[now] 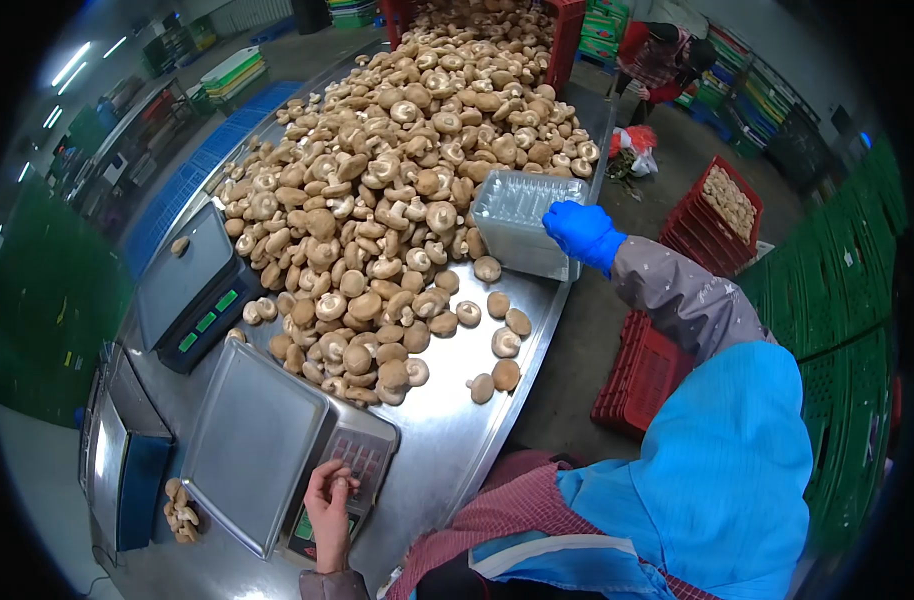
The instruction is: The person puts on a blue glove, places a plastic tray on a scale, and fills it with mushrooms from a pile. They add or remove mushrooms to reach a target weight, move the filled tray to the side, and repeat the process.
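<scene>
- Mushrooms (377,170) lie in a broad pile from the top centre of the frame down to its middle, on a metal surface (447,445).
- Our gloved right hand (582,235), right of centre, is closed on the right edge of a stack of clear trays (527,238), which touches the pile.
- Our bare left hand (329,505), lower centre, hangs narrow over the keypad (359,455) of the near scale (257,440); we cannot tell whether its fingers pinch anything.
- To handle this well, we would want a firm, even hold on the stack, so the trays neither slide apart nor tip off the edge.
- Over the keypad, a light single fingertip would suit us, with our sleeve clear of the weighing plate.
- Counted: one tray stack, its trays too nested for us to number; two hands; seven mushrooms loose right of the pile; one on the far scale (182,275), left; one small clump, lower left; the pile itself is beyond counting.
- We see one co-worker (662,65), upper right.
</scene>
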Tool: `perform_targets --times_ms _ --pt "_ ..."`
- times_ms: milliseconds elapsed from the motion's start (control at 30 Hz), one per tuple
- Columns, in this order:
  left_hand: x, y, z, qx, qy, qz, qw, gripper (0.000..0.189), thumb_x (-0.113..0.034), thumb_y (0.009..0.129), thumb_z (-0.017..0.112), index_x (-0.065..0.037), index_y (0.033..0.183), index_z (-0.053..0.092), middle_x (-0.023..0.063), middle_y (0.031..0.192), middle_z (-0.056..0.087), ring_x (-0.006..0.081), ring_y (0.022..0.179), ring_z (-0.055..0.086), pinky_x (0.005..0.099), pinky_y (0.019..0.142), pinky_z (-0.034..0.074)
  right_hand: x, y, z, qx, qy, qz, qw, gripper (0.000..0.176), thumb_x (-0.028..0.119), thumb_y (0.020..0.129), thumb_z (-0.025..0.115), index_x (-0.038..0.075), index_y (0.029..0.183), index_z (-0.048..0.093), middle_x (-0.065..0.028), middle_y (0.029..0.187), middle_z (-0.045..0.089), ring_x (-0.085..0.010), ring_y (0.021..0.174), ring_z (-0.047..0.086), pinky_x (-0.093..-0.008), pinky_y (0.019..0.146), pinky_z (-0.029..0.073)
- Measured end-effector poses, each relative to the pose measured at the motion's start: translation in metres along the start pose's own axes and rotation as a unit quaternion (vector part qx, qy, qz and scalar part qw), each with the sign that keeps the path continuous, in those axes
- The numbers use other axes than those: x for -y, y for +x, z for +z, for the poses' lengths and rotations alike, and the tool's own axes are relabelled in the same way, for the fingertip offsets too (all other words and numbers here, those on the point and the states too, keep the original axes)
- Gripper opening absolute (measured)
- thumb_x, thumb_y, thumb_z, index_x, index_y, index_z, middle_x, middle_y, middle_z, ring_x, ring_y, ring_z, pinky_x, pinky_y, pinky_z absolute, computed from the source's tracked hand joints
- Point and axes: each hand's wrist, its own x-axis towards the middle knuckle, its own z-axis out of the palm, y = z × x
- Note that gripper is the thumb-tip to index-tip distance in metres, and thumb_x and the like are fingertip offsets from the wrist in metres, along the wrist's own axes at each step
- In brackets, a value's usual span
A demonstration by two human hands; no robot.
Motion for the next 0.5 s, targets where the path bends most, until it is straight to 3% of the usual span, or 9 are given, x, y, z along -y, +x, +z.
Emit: perform_targets --times_ms 67,400,500 --pt "0.004 -0.006 -0.001 -0.003 -0.005 -0.001 1.000 0.020 -0.002 0.086 0.048 0.001 0.105 0.052 0.0067 0.089 0.056 0.0116 0.074 0.055 0.0241 0.069 0.046 0.002 -0.001 0.005 -0.044 -0.012 0.007 0.999 0.008 0.012 0.074 0.052 0.009 0.081 0.055 -0.0110 0.082 0.054 -0.0293 0.077 0.057 -0.0414 0.057 0.049" --pt "0.015 -0.023 0.009 0.013 -0.036 -0.027 0.999 0.021 -0.001 0.086 0.047 0.002 0.106 0.051 0.0076 0.092 0.057 0.0109 0.076 0.055 0.0230 0.070 0.045 -0.002 0.017 0.001 -0.033 -0.052 0.059 0.996 0.008 0.011 0.075 0.050 0.007 0.080 0.054 -0.0107 0.075 0.055 -0.0290 0.070 0.059 -0.0427 0.054 0.048" --pt "0.013 -0.021 0.018 0.032 -0.051 -0.034 0.998 0.022 -0.001 0.086 0.047 0.002 0.107 0.051 0.0080 0.093 0.057 0.0116 0.077 0.055 0.0233 0.070 0.046 0.005 0.023 -0.025 -0.088 -0.080 0.094 0.988 0.010 0.015 0.074 0.053 0.006 0.079 0.056 -0.0121 0.078 0.057 -0.0293 0.071 0.059 -0.0413 0.055 0.048"
